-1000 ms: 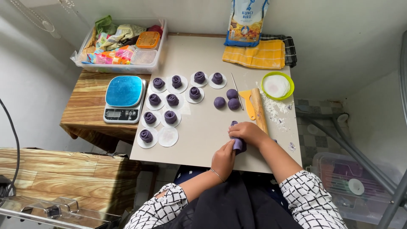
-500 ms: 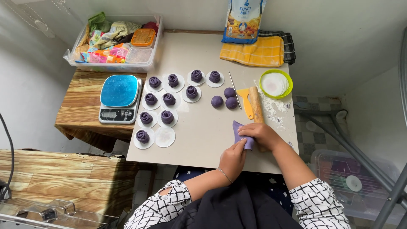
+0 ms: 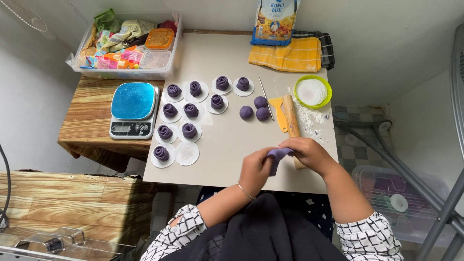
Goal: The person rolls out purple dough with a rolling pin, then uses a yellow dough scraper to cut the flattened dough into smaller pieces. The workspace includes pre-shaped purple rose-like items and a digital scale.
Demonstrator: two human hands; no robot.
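Note:
My left hand [image 3: 256, 169] and my right hand [image 3: 309, 152] hold a flat purple dough piece [image 3: 279, 155] between them, just above the near edge of the beige table [image 3: 227, 145]. Three purple dough balls [image 3: 255, 110] lie in the middle of the table. To their left, several rolled purple dough pieces [image 3: 189, 130] sit on round white papers. One white paper [image 3: 187, 153] has nothing on it. A wooden rolling pin [image 3: 290, 116] lies beside my right hand.
A yellow scraper [image 3: 279, 108] and a thin stick [image 3: 265, 96] lie near the rolling pin. Nearby are a green bowl of flour [image 3: 312, 92], a yellow cloth [image 3: 286, 54] and a flour bag [image 3: 275, 21]. A blue scale [image 3: 133, 108] and a clear bin [image 3: 128, 46] stand left.
Both hands lifted the purple dough off the table and opened it from a narrow roll into a flatter piece held between them. The camera view shifted slightly.

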